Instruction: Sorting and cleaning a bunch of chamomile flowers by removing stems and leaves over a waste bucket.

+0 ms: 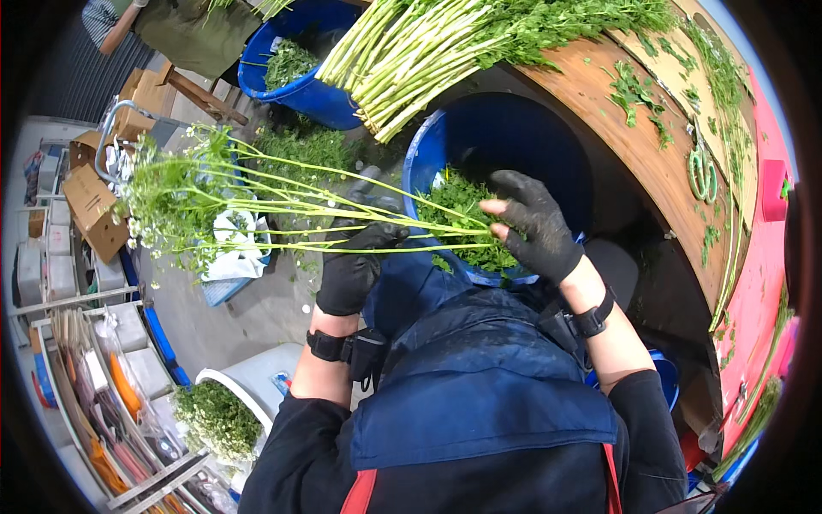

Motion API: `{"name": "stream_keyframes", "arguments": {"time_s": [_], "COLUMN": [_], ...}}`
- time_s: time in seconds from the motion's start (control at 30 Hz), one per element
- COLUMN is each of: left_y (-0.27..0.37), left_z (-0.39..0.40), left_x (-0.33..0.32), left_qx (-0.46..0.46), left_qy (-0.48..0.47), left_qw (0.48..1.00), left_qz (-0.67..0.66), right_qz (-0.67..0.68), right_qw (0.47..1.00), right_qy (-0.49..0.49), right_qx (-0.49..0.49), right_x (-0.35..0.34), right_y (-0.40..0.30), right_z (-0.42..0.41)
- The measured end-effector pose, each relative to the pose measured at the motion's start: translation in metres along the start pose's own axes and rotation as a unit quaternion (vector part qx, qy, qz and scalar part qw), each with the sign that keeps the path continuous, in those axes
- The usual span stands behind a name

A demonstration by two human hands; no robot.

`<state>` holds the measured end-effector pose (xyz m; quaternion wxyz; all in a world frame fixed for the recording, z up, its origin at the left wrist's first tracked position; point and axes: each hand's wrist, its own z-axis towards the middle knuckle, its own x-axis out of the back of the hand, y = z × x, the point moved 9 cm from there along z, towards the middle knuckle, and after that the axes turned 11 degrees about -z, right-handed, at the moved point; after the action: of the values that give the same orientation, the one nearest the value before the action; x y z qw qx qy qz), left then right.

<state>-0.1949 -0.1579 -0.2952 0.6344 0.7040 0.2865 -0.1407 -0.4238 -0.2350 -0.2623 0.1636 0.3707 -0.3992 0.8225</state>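
Note:
Several long green stems with leaves and small white flowers (289,207) lie across my left hand (363,247), which wears a black glove and grips them around the middle. Their flowering heads point left, their bare ends right. At those ends is my right hand (536,225), in a black glove with bare thumb and fingertip showing; its fingers are spread beside the stems, and whether they touch is unclear. Below the stem ends, a large blue tub (420,154) holds loose green leaves (459,205). A thick bundle of cut green stems (424,61) lies beyond it, its ends past the table's edge.
Green-handled scissors (702,172) and leaf scraps lie on the curved-looking wooden table (616,109) at right. Another blue tub (289,93) stands ahead, near a person in an apron (192,32). A white bucket of flowers (257,398) is at lower left, cardboard boxes (93,205) farther left.

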Motion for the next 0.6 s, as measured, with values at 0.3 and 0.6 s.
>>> {"name": "stream_keyframes", "arguments": {"time_s": [0.3,0.6], "left_y": [-0.018,0.016], "left_z": [0.005,0.007], "left_x": [-0.011,-0.005], "left_qx": [0.047,-0.138], "left_qy": [0.037,0.004], "left_qw": [0.996,0.981], "left_qz": [0.064,0.138], "right_qz": [0.048,0.071], "right_qw": [0.99,0.989], "right_qy": [-0.043,-0.101], "right_qx": [0.126,0.076], "right_x": [-0.009,-0.032], "right_y": [-0.039,-0.025], "right_z": [0.024,0.006]}}
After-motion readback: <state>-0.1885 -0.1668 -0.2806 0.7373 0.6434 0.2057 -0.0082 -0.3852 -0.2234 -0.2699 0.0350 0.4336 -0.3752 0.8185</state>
